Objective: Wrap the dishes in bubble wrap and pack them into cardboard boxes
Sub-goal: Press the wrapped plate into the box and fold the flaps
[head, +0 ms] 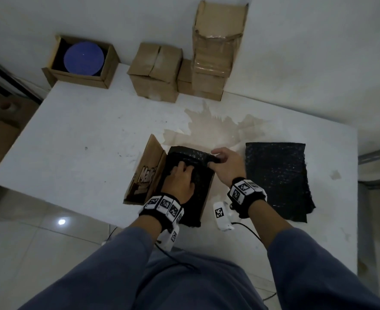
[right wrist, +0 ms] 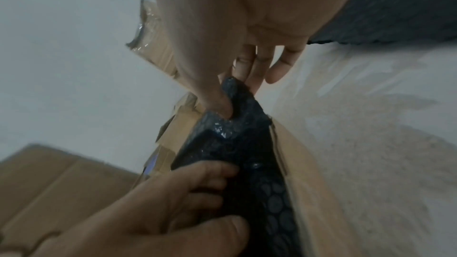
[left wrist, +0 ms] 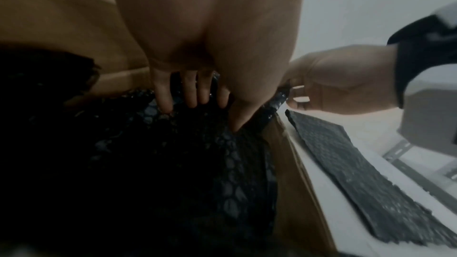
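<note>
Bench [head: 72, 135]: white, scuffed, with a pale tan stain near the middle; carries everything below.
Tall box stack [head: 215, 50]: brown cardboard, taped, at the far edge against the wall.
Closed box [head: 155, 70]: brown cardboard, flaps shut, just left of the stack.
Dish box [head: 57, 72]: open cardboard, far left corner; blue round dish [head: 84, 58] lying inside.
Spare bubble wrap [head: 278, 177]: black sheets lying flat at the near right, beside the packing box.
Packing box [head: 144, 173]: open, printed flap standing on its left side, at the near edge.
Wrapped bundle [head: 189, 155]: black bubble wrap, sitting inside the packing box; contents hidden.
Left hand [head: 180, 180]: inside the packing box, straight fingers [left wrist: 190, 93] pressing down on the bundle.
Right hand [head: 227, 164]: thumb and fingers pinching the bundle's far right corner, close to the left hand.
Wrist bands [head: 244, 191]: black, with white marker tiles, one on each wrist.
</note>
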Demonstrator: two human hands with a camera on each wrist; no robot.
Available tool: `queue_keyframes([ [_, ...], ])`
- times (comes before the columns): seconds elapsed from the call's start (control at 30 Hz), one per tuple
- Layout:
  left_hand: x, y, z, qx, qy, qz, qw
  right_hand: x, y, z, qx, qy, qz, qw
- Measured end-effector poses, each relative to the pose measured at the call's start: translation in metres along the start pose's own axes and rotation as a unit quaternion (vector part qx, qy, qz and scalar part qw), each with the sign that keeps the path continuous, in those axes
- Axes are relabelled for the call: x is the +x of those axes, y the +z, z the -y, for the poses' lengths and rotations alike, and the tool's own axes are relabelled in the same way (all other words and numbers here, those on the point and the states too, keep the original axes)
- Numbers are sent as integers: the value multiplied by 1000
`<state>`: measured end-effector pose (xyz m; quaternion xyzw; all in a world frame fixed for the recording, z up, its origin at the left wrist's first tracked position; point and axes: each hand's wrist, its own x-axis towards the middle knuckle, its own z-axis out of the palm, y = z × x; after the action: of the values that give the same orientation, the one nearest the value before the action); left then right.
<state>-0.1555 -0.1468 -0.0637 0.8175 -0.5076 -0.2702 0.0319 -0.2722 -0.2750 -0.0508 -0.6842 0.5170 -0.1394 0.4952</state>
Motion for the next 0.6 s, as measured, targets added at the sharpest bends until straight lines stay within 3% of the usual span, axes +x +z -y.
queue_keyframes([
  [0.13,-3,9,4,13,10,4,1000,-5,5,-8,-69,-133,21,988],
  [0.23,-6,8,11,-139,15,-17,990,-14,5,-14,-133,-234,51,962],
  [0.33,-19,-4,13,-304,-78,-105,944,-28,7,-19,-213,-345,86,910],
  [0.4,-37,-15,9,-266,-95,-180,942,-35,11,-23,-250,-396,96,878],
  [0.5,-50,-26,-2,-113,56,-262,957,-41,16,-30,-294,-413,102,856],
  [0.57,-43,-28,-5,-32,146,-223,963,-44,19,-33,-337,-395,123,846],
  [0.6,-38,-28,-4,6,151,-174,973,-45,19,-33,-355,-382,133,843],
])
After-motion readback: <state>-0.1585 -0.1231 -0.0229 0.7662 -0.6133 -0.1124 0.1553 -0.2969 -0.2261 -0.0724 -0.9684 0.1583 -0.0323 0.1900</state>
